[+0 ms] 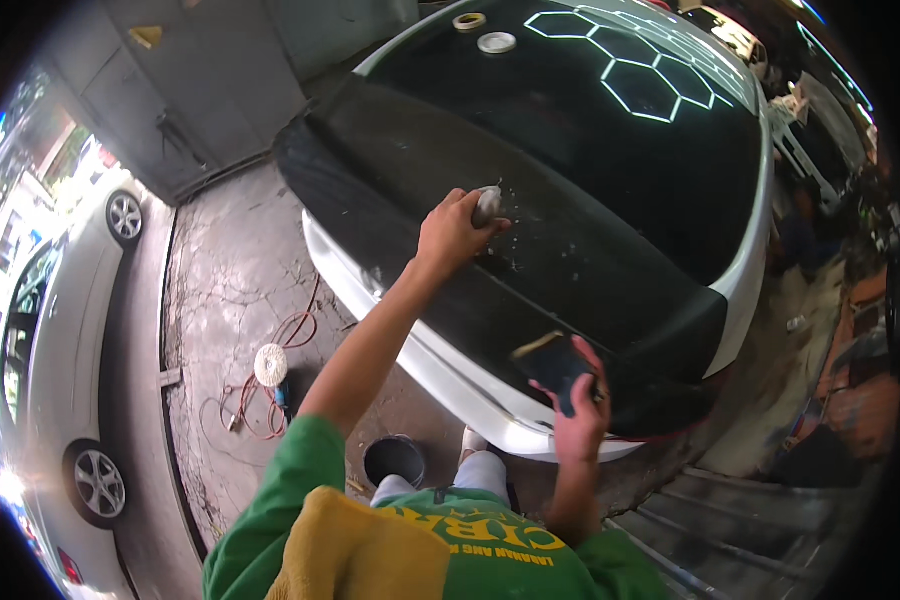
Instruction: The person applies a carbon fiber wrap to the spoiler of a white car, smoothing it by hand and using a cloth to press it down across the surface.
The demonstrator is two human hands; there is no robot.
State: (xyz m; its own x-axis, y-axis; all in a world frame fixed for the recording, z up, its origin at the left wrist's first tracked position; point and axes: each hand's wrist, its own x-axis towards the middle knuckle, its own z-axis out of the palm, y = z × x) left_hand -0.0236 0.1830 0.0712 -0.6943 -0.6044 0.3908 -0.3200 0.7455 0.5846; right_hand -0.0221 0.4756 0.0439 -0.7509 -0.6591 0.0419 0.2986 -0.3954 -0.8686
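My left hand [452,228] is closed around a small grey, crumpled-looking item [488,202] on the dark rear lid [370,155] of a white car, where pale specks and smears show. My right hand [582,415] grips a dark rectangular pad [555,365] with a tan edge, held over the lower right of the lid. Beyond the lid is the dark rear window [670,180]. On the glass, near the top, rest a yellow ring-shaped roll [469,21] and a round white item [496,43].
A polisher with a white pad [270,366] lies among cables on the cracked concrete at left, and a black bucket [395,462] stands near my feet. A silver car [60,330] is parked left, a grey metal cabinet [210,80] stands behind, and cluttered parts fill the right side.
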